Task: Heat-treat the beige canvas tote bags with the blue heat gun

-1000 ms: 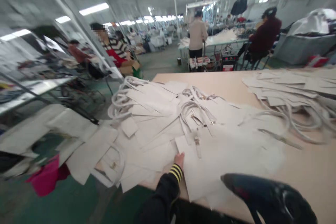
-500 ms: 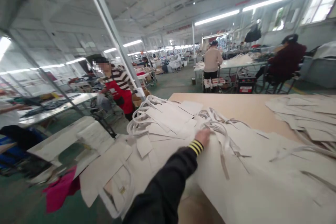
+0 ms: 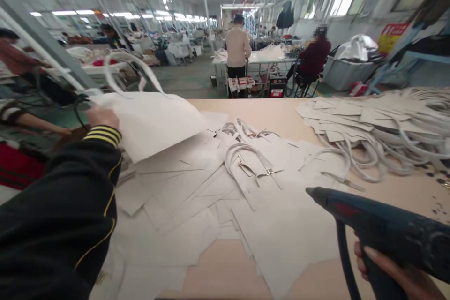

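My left hand (image 3: 103, 117), in a black sleeve with yellow-striped cuff, grips the left edge of a white panel (image 3: 158, 119) with a looped handle, raised above the pile at the left. At the lower right my right hand (image 3: 390, 269) is wrapped round the grip of a dark power tool (image 3: 379, 220), its pointed nozzle facing left over the panels. Beneath lie overlapping white panels (image 3: 291, 215) on the tan table (image 3: 218, 262). One panel in the middle has a curved strap (image 3: 230, 164) and gold-coloured buckle parts (image 3: 269, 172).
A second stack of panels with straps (image 3: 351, 112) lies at the right of the table. A metal post (image 3: 45, 49) slants at the left, beside another person's forearm (image 3: 38, 122). Beyond the table, one person (image 3: 238, 47) stands and another (image 3: 312, 56) sits.
The view has turned right. My left hand has moved from the middle of the pile to the left, now lifting a panel. My right hand and the tool have come into view.
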`<state>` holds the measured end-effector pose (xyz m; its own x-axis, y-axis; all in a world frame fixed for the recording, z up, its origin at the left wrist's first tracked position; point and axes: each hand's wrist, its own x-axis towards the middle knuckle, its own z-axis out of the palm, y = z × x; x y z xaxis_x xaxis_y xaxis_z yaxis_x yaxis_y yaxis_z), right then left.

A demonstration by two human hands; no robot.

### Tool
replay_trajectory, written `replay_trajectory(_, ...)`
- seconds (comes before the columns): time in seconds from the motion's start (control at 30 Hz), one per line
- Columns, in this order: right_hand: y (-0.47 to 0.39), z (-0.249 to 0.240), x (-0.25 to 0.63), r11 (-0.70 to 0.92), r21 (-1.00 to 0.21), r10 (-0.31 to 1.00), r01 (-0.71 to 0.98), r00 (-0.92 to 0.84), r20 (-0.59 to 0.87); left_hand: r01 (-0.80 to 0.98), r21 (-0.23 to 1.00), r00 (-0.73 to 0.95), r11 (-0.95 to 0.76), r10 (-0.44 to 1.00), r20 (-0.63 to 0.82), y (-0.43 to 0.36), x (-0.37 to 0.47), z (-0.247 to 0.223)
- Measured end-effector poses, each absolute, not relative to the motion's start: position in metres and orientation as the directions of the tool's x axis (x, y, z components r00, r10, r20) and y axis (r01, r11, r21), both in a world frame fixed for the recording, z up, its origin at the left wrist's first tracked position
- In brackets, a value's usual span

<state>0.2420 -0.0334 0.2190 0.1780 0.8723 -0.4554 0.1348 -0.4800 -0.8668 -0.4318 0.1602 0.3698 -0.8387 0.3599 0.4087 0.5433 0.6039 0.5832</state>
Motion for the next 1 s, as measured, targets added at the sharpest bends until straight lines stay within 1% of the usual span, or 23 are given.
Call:
replay_trajectory(0.07, -0.021, 0.226, 0.229, -0.497, -0.861, 0.867, 0.109, 0.11, -0.486, 0.384, 0.693, -0.919, 0.611, 0.182, 0.349, 0.139, -0.435, 0.32)
replay_trajectory(0.1, -0.016, 0.229, 0.222, -0.496, -0.861, 0.869, 0.115, 0.054, -0.493, 0.382, 0.716, -0.92, 0.584, 0.168, 0.353, 0.128, -0.425, 0.293)
replay_trajectory(0.13, -0.012, 0.232, 0.214, -0.49, -0.861, 0.868, 0.138, -0.02, -0.497, 0.411, 0.718, -0.91, 0.562, 0.199, 0.365, 0.116, -0.408, 0.265)
replay_trajectory(0.17, -0.009, 0.233, 0.206, -0.483, -0.858, 0.858, 0.175, -0.101, -0.504, 0.458, 0.709, -0.889, 0.537, 0.289, 0.355, 0.102, -0.385, 0.236)
replay_trajectory(0.2, -0.007, 0.232, 0.198, -0.482, -0.85, 0.834, 0.214, -0.184, -0.52, 0.517, 0.718, -0.841, 0.466, 0.436, 0.322, 0.087, -0.357, 0.207)
replay_trajectory(0.23, -0.006, 0.23, 0.189, -0.483, -0.838, 0.799, 0.253, -0.264, -0.54, 0.497, 0.764, -0.808, 0.412, 0.541, 0.234, 0.071, -0.326, 0.177)
replay_trajectory(0.27, -0.005, 0.227, 0.179, -0.483, -0.829, 0.761, 0.282, -0.334, -0.556, 0.445, 0.813, -0.753, 0.376, 0.648, 0.113, 0.053, -0.293, 0.148)
replay_trajectory(0.3, -0.005, 0.223, 0.169, -0.479, -0.827, 0.729, 0.294, -0.391, -0.562, 0.369, 0.846, -0.69, 0.384, 0.724, -0.028, 0.035, -0.26, 0.121)
replay_trajectory(0.33, -0.004, 0.219, 0.159, -0.472, -0.833, 0.71, 0.291, -0.435, -0.554, 0.278, 0.867, -0.638, 0.414, 0.754, -0.156, 0.016, -0.229, 0.096)
replay_trajectory(0.37, -0.003, 0.216, 0.149, -0.461, -0.843, 0.695, 0.278, -0.477, -0.538, 0.211, 0.873, -0.583, 0.439, 0.774, -0.248, -0.001, -0.201, 0.074)
replay_trajectory(0.43, -0.001, 0.211, 0.135, -0.429, -0.869, 0.675, 0.245, -0.552, -0.489, 0.15, 0.866, -0.534, 0.476, 0.776, -0.334, -0.031, -0.155, 0.043)
replay_trajectory(0.5, 0.002, 0.21, 0.133, -0.374, -0.89, 0.667, 0.262, -0.59, -0.454, 0.122, 0.86, -0.533, 0.496, 0.764, -0.365, -0.053, -0.124, 0.027)
replay_trajectory(0.53, 0.003, 0.211, 0.137, -0.347, -0.888, 0.667, 0.301, -0.587, -0.459, 0.127, 0.856, -0.535, 0.5, 0.762, -0.366, -0.06, -0.113, 0.025)
replay_trajectory(0.6, 0.006, 0.214, 0.155, -0.311, -0.866, 0.694, 0.392, -0.53, -0.488, 0.19, 0.843, -0.524, 0.503, 0.778, -0.347, -0.07, -0.092, 0.024)
replay_trajectory(0.67, 0.008, 0.217, 0.18, -0.318, -0.842, 0.731, 0.436, -0.452, -0.511, 0.272, 0.808, -0.504, 0.523, 0.793, -0.344, -0.073, -0.073, 0.026)
replay_trajectory(0.7, 0.009, 0.217, 0.192, -0.337, -0.838, 0.747, 0.43, -0.42, -0.516, 0.303, 0.787, -0.493, 0.537, 0.795, -0.353, -0.073, -0.063, 0.027)
replay_trajectory(0.77, 0.011, 0.217, 0.211, -0.373, -0.855, 0.761, 0.36, -0.409, -0.504, 0.335, 0.752, -0.496, 0.567, 0.785, -0.371, -0.068, -0.046, 0.026)
replay_trajectory(0.87, 0.018, 0.213, 0.215, -0.385, -0.896, 0.756, 0.221, -0.481, -0.444, 0.357, 0.695, -0.55, 0.625, 0.741, -0.385, -0.058, -0.03, 0.025)
replay_trajectory(0.93, 0.024, 0.211, 0.209, -0.354, -0.913, 0.78, 0.205, -0.474, -0.409, 0.338, 0.65, -0.594, 0.68, 0.69, -0.413, -0.051, -0.025, 0.026)
replay_trajectory(1.0, 0.031, 0.208, 0.207, -0.32, -0.918, 0.833, 0.236, -0.392, -0.391, 0.293, 0.645, -0.61, 0.706, 0.657, -0.442, -0.044, -0.023, 0.027)
